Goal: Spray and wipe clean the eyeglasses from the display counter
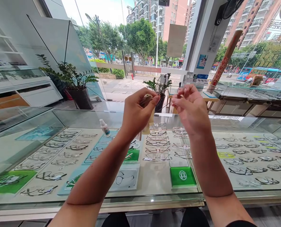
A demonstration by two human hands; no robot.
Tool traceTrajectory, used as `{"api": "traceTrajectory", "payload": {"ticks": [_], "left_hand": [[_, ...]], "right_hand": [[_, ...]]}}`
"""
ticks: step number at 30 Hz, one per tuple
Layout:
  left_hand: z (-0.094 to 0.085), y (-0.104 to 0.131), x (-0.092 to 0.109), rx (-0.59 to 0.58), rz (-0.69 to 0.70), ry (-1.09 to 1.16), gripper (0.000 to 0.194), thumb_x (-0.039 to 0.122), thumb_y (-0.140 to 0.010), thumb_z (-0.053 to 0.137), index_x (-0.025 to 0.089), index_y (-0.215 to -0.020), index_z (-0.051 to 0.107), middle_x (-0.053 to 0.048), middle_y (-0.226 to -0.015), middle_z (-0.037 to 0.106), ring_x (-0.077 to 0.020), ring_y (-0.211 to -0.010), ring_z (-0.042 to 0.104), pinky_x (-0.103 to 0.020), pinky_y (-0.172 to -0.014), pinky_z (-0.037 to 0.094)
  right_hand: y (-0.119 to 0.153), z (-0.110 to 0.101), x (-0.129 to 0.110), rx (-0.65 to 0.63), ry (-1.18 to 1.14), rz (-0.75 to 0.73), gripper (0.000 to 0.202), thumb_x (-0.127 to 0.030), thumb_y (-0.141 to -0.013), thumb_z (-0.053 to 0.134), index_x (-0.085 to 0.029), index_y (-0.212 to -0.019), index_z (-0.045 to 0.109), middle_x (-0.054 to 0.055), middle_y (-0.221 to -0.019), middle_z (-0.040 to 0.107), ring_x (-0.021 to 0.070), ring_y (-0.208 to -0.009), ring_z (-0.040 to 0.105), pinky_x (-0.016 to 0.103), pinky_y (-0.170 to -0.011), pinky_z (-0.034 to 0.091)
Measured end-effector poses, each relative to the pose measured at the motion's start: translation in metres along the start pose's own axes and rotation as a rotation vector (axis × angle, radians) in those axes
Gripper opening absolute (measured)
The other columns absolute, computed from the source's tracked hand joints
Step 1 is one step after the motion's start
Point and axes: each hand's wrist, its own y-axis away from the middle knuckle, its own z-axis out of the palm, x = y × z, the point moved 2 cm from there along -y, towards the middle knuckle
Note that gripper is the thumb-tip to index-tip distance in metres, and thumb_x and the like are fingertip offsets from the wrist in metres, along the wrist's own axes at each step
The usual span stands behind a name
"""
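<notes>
Both my hands are raised in front of me above a glass display counter. My left hand [139, 110] is closed, thumb against fingers, on a crumpled pale yellow cloth [146, 128] that hangs below the palm. My right hand [191, 108] is a little apart from it, with thumb and fingertips pinched together. A thin dark tip shows by its fingers, but what it holds is too fine to make out. Beneath the hands, rows of eyeglasses [157, 142] lie inside the counter. A small white spray bottle [104, 127] stands left of my left forearm.
The glass counter [152, 199] spans the width before me. In it are green logo blocks [183, 176] and more eyeglasses [241, 171]. Beyond stand potted plants [80, 94] and a wooden-edged side counter [240, 104]. Large windows face a street.
</notes>
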Motion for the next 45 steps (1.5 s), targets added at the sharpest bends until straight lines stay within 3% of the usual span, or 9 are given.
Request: {"api": "traceTrajectory", "payload": {"ticks": [5, 12, 17, 23, 28, 32, 45], "left_hand": [[0.006, 0.003, 0.004, -0.048, -0.006, 0.024, 0.038, 0.057, -0.088, 0.09, 0.022, -0.087, 0.076, -0.003, -0.081, 0.076, -0.0119, -0.063, 0.058, -0.025, -0.055, 0.044], [0.006, 0.006, 0.005, 0.013, 0.037, 0.001, 0.032, 0.052, -0.092, 0.088, 0.022, -0.091, 0.077, -0.005, -0.093, 0.081, -0.0134, -0.072, 0.068, -0.027, -0.064, 0.053], [0.005, 0.006, 0.008, 0.078, 0.049, 0.039, 0.027, 0.047, -0.094, 0.088, 0.022, -0.09, 0.077, -0.006, -0.095, 0.082, -0.0136, -0.075, 0.07, -0.026, -0.064, 0.053], [0.001, 0.005, 0.011, 0.111, 0.03, 0.04, 0.032, 0.052, -0.094, 0.087, 0.022, -0.089, 0.075, -0.005, -0.092, 0.081, -0.0149, -0.077, 0.07, -0.027, -0.064, 0.054], [0.004, 0.004, 0.009, 0.029, -0.008, 0.032, 0.037, 0.056, -0.089, 0.09, 0.022, -0.086, 0.075, -0.002, -0.078, 0.076, -0.0122, -0.062, 0.059, -0.025, -0.053, 0.044], [0.007, 0.004, 0.008, -0.044, -0.02, 0.052, 0.042, 0.061, -0.085, 0.092, 0.022, -0.085, 0.075, 0.0, -0.069, 0.07, -0.0132, -0.061, 0.059, -0.025, -0.053, 0.045], [0.009, 0.002, 0.007, -0.112, -0.025, 0.087, 0.036, 0.054, -0.086, 0.092, 0.023, -0.084, 0.075, 0.0, -0.064, 0.066, -0.0151, -0.063, 0.062, -0.027, -0.056, 0.046]], "right_hand": [[0.0, 0.008, 0.008, -0.044, 0.074, 0.001, 0.041, -0.026, -0.073, 0.079, -0.03, -0.103, 0.051, 0.004, -0.105, 0.052, 0.0241, -0.111, 0.062, 0.038, -0.087, 0.056], [-0.005, 0.005, 0.022, 0.0, -0.036, 0.062, 0.041, -0.019, -0.069, 0.077, -0.029, -0.094, 0.046, 0.001, -0.098, 0.052, 0.0193, -0.1, 0.06, 0.038, -0.091, 0.054], [-0.012, 0.001, 0.031, 0.038, -0.072, 0.114, 0.041, -0.018, -0.066, 0.077, -0.028, -0.091, 0.046, 0.0, -0.095, 0.051, 0.0177, -0.093, 0.058, 0.038, -0.09, 0.052], [-0.016, 0.001, 0.036, 0.01, -0.051, 0.163, 0.04, -0.021, -0.066, 0.077, -0.028, -0.089, 0.046, 0.001, -0.092, 0.048, 0.0185, -0.088, 0.054, 0.04, -0.085, 0.053], [-0.009, 0.005, 0.021, -0.027, -0.039, 0.062, 0.039, -0.027, -0.071, 0.076, -0.029, -0.095, 0.046, 0.003, -0.1, 0.053, 0.0216, -0.1, 0.06, 0.04, -0.088, 0.055], [-0.006, 0.009, 0.015, -0.073, 0.039, 0.044, 0.041, -0.027, -0.071, 0.078, -0.03, -0.101, 0.049, 0.004, -0.107, 0.054, 0.0239, -0.11, 0.061, 0.039, -0.088, 0.056], [-0.01, 0.005, 0.021, -0.111, -0.053, 0.153, 0.045, -0.024, -0.068, 0.078, -0.028, -0.09, 0.039, 0.002, -0.102, 0.055, 0.023, -0.105, 0.063, 0.038, -0.083, 0.056]]}}
